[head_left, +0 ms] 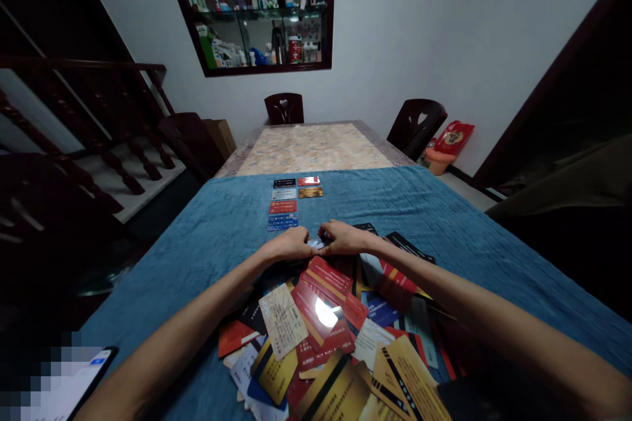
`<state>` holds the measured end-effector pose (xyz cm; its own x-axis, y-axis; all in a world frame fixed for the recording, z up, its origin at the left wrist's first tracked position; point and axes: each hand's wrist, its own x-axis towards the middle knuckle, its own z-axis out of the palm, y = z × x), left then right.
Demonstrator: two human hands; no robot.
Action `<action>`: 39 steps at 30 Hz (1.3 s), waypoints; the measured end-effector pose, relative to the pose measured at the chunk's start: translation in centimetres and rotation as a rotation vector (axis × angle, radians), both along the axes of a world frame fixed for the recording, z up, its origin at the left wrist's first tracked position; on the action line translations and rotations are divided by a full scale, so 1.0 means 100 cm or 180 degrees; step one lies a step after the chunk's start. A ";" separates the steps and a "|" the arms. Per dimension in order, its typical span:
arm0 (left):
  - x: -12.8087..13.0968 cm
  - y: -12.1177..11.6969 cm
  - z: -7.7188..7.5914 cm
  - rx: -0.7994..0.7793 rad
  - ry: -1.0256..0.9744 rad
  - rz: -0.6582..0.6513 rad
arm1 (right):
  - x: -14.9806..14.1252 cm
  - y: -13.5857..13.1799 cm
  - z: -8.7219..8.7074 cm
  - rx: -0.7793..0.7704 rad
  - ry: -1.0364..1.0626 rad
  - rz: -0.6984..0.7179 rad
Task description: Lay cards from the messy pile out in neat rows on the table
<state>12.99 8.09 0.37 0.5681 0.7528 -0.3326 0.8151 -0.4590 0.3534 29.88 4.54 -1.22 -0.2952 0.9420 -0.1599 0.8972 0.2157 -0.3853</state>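
My left hand [290,243] and my right hand [342,237] meet at the middle of the blue cloth [197,243], both with fingers curled round a small light-blue card [315,244] held between them. Just beyond them lie two short columns of laid-out cards [289,202], black, grey, red and blue on the left, red and gold on the right. Under my forearms spreads a loose pile of several cards [326,335] in red, gold, black, blue and white.
A phone [74,381] lies at the near left corner. Beyond the blue cloth the table [316,148] shows a beige patterned cover. Dark chairs [284,108] stand at the far end and sides. A stair railing [99,118] runs on the left.
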 end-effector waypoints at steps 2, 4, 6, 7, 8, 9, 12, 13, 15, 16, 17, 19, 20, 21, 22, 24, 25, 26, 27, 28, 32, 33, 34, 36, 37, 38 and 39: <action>0.002 -0.002 0.001 -0.0083 -0.0065 -0.0034 | 0.002 0.000 0.000 -0.0166 0.0050 0.0007; 0.003 -0.004 0.002 -0.0108 -0.0114 -0.0040 | 0.004 0.000 -0.001 -0.0162 -0.0004 -0.0020; 0.004 -0.005 0.002 -0.0090 -0.0153 -0.0005 | 0.006 0.000 -0.003 0.0001 -0.0091 -0.0014; 0.005 -0.006 0.003 -0.0080 -0.0175 0.0008 | 0.007 -0.001 -0.004 0.0085 -0.0091 0.0016; 0.005 -0.006 0.003 -0.0074 -0.0194 0.0009 | 0.008 -0.001 -0.005 0.0137 -0.0044 0.0065; 0.005 -0.006 0.003 -0.0074 -0.0204 0.0002 | 0.009 -0.001 -0.005 0.0129 0.0032 0.0118; 0.005 -0.005 0.003 -0.0105 -0.0262 -0.0024 | 0.012 -0.003 -0.002 -0.0127 0.0269 0.0197; 0.005 -0.005 0.002 -0.0125 -0.0290 -0.0030 | 0.013 -0.004 -0.001 -0.0225 0.0327 0.0184; 0.006 -0.003 0.000 -0.0172 -0.0364 -0.0059 | 0.014 -0.005 0.002 -0.0349 0.0409 0.0152; 0.006 -0.002 -0.002 -0.0188 -0.0417 -0.0081 | 0.014 -0.005 0.002 -0.0364 0.0427 0.0143; 0.007 -0.001 -0.003 -0.0192 -0.0479 -0.0100 | 0.014 -0.005 0.003 -0.0373 0.0440 0.0136; 0.008 0.001 -0.006 -0.0164 -0.0653 -0.0139 | 0.015 -0.005 0.003 -0.0425 0.0517 0.0099; 0.009 0.002 -0.007 -0.0132 -0.0745 -0.0150 | 0.016 -0.004 0.003 -0.0473 0.0600 0.0061; 0.010 0.003 -0.007 -0.0093 -0.0827 -0.0163 | 0.018 -0.004 0.003 -0.0519 0.0709 0.0012; 0.012 0.004 -0.008 -0.0045 -0.0895 -0.0173 | 0.019 -0.003 0.002 -0.0547 0.0832 -0.0047; 0.016 0.007 -0.008 0.0071 -0.0998 -0.0196 | 0.024 -0.002 0.002 -0.0535 0.1111 -0.0177; 0.019 0.009 -0.008 0.0132 -0.1044 -0.0201 | 0.027 -0.001 0.002 -0.0515 0.1277 -0.0231; 0.022 0.012 -0.008 0.0189 -0.1091 -0.0207 | 0.030 -0.001 0.002 -0.0508 0.1478 -0.0277; 0.026 0.014 -0.007 0.0236 -0.1139 -0.0216 | 0.033 0.000 0.002 -0.0524 0.1712 -0.0313; 0.029 0.016 -0.006 0.0278 -0.1187 -0.0225 | 0.036 0.000 0.002 -0.0556 0.1955 -0.0335; 0.043 0.022 0.002 0.0427 -0.1377 -0.0255 | 0.052 0.003 0.004 -0.0434 0.2565 -0.0455; 0.047 0.023 0.005 0.0438 -0.1456 -0.0246 | 0.057 0.004 0.004 -0.0341 0.2610 -0.0514; 0.050 0.023 0.008 0.0430 -0.1547 -0.0232 | 0.061 0.004 0.005 -0.0237 0.2660 -0.0582; 0.058 0.025 0.013 0.0429 -0.1679 -0.0207 | 0.069 0.005 0.006 -0.0034 0.2771 -0.0741; 0.062 0.026 0.017 0.0448 -0.1701 -0.0186 | 0.072 0.005 0.006 0.0067 0.2837 -0.0817; 0.067 0.027 0.020 0.0476 -0.1714 -0.0174 | 0.075 0.004 0.007 0.0166 0.2908 -0.0883; 0.071 0.028 0.023 0.0477 -0.1724 -0.0166 | 0.078 0.004 0.007 0.0268 0.2985 -0.0930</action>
